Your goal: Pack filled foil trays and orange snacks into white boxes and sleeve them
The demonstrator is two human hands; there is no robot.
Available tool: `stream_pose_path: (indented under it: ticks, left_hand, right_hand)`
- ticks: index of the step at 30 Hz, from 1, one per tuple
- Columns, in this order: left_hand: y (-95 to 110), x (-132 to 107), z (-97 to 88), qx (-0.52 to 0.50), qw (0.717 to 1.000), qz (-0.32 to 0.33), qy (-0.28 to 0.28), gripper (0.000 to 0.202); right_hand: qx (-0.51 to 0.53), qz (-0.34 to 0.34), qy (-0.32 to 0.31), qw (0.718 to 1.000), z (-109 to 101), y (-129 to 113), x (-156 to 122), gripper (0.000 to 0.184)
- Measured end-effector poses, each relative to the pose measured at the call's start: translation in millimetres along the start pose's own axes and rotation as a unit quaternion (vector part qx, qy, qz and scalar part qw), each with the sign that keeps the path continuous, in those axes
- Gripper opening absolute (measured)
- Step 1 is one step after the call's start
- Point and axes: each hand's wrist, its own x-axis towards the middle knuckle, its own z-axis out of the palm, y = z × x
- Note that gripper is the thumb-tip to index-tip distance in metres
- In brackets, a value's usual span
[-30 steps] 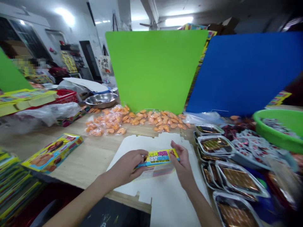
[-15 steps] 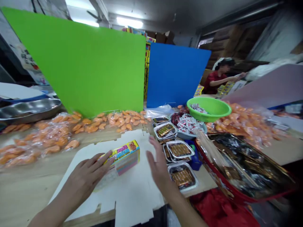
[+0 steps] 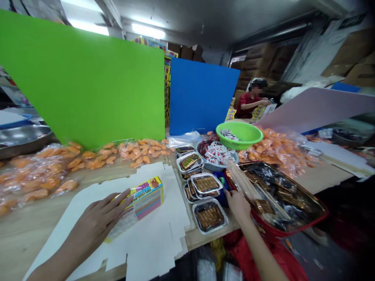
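Observation:
A printed carton with a yellow edge [image 3: 148, 199] lies on its side on flattened white card [image 3: 158, 242], its see-through side facing me. My left hand [image 3: 101, 218] rests over the carton's top with the fingers stretched out flat; the thumb is hidden. At the right, the fingers of my right hand [image 3: 238, 205] are bent against a blue tape dispenser [image 3: 224, 200] with a green round part, mostly hidden behind foil trays [image 3: 209, 214] of brown-wrapped packets. Some of those fingertips are out of sight.
Bagged orange pieces [image 3: 140, 151] line the back of the table. A green basin [image 3: 246, 136] sits above a bowl of sachets [image 3: 215, 152]. To the right lies a red-rimmed tray [image 3: 318, 212] of packets and sticks. Green [image 3: 96, 89] and blue panels [image 3: 202, 97] stand behind; a person [image 3: 249, 101] works beyond.
My right hand has gone from beside the carton, fingers spread, rightward past the foil trays to the blue tape dispenser. My left hand stays on the carton. The view has turned right.

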Motion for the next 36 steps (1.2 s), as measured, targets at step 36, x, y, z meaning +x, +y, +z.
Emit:
stream_pose_path:
  ticks: [36]
  left_hand:
    - [-3.6,-1.8,3.0,-0.025,0.999,-0.03,-0.031,0.043]
  right_hand:
    - [0.669,0.219,0.084,0.705,35.8,44.2,-59.6,0.041]
